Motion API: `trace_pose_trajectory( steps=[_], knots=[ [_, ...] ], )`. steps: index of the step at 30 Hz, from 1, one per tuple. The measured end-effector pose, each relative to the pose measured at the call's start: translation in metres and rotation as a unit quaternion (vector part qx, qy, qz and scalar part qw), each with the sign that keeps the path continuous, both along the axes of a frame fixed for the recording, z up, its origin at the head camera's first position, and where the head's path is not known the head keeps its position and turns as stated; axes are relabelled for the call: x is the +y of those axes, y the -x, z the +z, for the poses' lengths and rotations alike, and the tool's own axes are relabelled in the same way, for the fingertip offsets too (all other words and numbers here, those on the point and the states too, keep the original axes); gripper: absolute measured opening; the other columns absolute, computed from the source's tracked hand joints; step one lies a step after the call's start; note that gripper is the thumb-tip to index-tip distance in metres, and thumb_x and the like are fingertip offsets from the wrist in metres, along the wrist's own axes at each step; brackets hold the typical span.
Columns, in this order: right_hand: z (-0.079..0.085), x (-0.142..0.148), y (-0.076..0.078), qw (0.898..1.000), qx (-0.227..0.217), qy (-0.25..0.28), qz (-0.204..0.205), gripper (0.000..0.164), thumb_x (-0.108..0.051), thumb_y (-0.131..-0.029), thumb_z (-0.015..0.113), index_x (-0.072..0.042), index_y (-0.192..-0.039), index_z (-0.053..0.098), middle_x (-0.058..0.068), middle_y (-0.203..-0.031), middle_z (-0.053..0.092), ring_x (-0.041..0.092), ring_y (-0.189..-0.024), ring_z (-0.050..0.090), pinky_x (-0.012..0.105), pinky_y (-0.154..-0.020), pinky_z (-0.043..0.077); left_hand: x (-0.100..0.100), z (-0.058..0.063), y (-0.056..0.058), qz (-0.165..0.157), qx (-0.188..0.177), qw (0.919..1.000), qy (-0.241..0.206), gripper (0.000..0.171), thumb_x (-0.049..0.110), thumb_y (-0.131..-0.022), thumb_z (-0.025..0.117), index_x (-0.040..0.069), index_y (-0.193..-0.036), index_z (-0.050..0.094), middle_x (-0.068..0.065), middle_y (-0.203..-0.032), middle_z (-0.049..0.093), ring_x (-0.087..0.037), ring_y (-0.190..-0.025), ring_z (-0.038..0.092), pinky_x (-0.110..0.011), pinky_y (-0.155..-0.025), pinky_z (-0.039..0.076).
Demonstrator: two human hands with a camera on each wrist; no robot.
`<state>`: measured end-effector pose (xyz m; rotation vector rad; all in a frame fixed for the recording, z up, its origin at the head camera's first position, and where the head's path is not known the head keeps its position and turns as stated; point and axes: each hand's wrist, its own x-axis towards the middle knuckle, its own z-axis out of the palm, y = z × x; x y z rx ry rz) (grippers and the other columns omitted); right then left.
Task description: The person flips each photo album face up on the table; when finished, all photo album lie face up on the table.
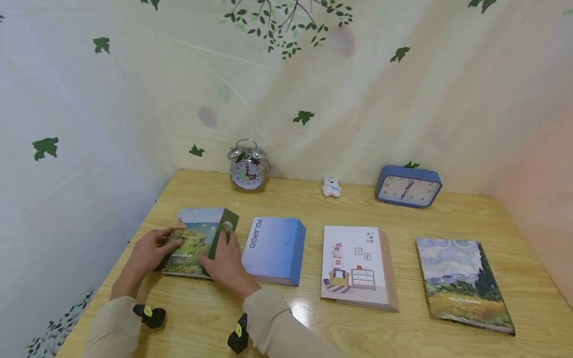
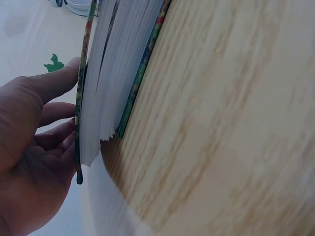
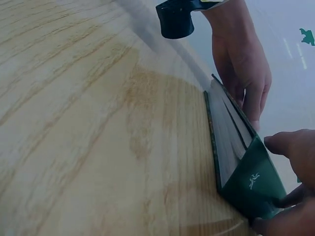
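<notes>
A thick photo album with a painted landscape cover and dark green spine lies flat at the table's left. My left hand rests on its left part, thumb and fingers touching the cover. At the spine side, my right hand holds the album, its thumb on the cover and its fingers against the green spine. White page edges show between the two covers in the left wrist view. Just right of my right hand lies a blue POLAROID album.
A white album with furniture drawings and another painted-cover album lie farther right on the wooden table. Along the back stand a silver twin-bell alarm clock, a small white bear figure and a blue clock, before a leaf-patterned curtain.
</notes>
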<state>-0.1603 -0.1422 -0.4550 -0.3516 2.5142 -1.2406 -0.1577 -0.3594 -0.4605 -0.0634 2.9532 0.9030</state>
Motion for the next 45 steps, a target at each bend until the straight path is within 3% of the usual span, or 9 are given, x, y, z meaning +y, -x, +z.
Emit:
trace_pose_trajectory(
  steps=[7,18,26,31,35,41,45],
  knots=[
    [-0.003,0.002,-0.002,0.999,-0.016,0.033,-0.006,0.079,-0.043,-0.093,0.057,-0.011,-0.154,0.017,0.012,-0.161,0.007,0.027,-0.147,0.016,0.047,-0.112,0.033,0.006,0.001,-0.001,0.007,0.003,0.9999,-0.013,0.065,0.042,-0.096,0.055,-0.003,-0.142,0.042,-0.032,-0.14,0.041,-0.051,-0.123,0.045,-0.061,-0.096,0.042],
    [0.001,0.008,-0.004,0.998,-0.019,0.058,-0.01,0.078,-0.044,-0.093,0.054,-0.018,-0.155,0.014,0.007,-0.162,0.005,0.026,-0.146,0.02,0.049,-0.108,0.037,0.014,0.005,-0.001,-0.015,0.018,0.9997,-0.012,0.06,0.04,-0.096,0.056,0.0,-0.14,0.046,-0.031,-0.138,0.045,-0.05,-0.12,0.049,-0.06,-0.095,0.043],
    [0.016,0.01,-0.004,0.997,-0.014,0.073,-0.018,0.077,-0.048,-0.092,0.051,-0.023,-0.155,0.014,0.011,-0.161,0.007,0.032,-0.144,0.023,0.053,-0.107,0.036,0.022,0.013,0.002,-0.049,-0.011,0.9979,-0.042,0.067,0.044,-0.096,0.053,0.001,-0.145,0.038,-0.031,-0.144,0.038,-0.051,-0.126,0.041,-0.063,-0.097,0.039],
    [0.023,0.012,-0.003,0.995,-0.01,0.089,-0.033,0.079,-0.056,-0.091,0.052,-0.022,-0.154,0.019,0.015,-0.159,0.017,0.033,-0.143,0.026,0.052,-0.11,0.033,0.029,0.017,0.001,-0.077,-0.025,0.9918,-0.099,0.069,0.04,-0.099,0.05,-0.001,-0.149,0.027,-0.03,-0.152,0.024,-0.051,-0.137,0.024,-0.066,-0.105,0.027],
    [0.024,0.014,0.0,0.992,-0.001,0.117,-0.049,0.076,-0.056,-0.092,0.052,-0.017,-0.152,0.026,0.011,-0.154,0.032,0.028,-0.14,0.034,0.046,-0.111,0.035,0.033,0.02,-0.001,-0.075,-0.046,0.9877,-0.129,0.07,0.042,-0.099,0.048,0.003,-0.152,0.023,-0.028,-0.156,0.012,-0.05,-0.141,0.014,-0.067,-0.108,0.022],
    [0.024,0.018,0.007,0.971,-0.028,0.223,-0.077,0.061,-0.037,-0.097,0.054,-0.012,-0.149,0.035,0.012,-0.139,0.053,0.022,-0.122,0.057,0.036,-0.096,0.05,0.037,0.027,-0.003,-0.06,-0.082,0.9781,-0.182,0.07,0.049,-0.099,0.045,0.016,-0.154,0.018,-0.022,-0.158,0.011,-0.046,-0.143,0.014,-0.063,-0.11,0.024],
    [0.028,0.019,0.011,0.968,-0.017,0.232,-0.092,0.051,-0.028,-0.098,0.054,-0.014,-0.145,0.042,0.006,-0.134,0.059,0.019,-0.117,0.06,0.036,-0.098,0.049,0.04,0.03,-0.004,-0.073,-0.069,0.9692,-0.225,0.064,0.048,-0.1,0.041,0.02,-0.154,0.019,-0.018,-0.159,0.015,-0.042,-0.144,0.016,-0.061,-0.111,0.024]
  ],
)
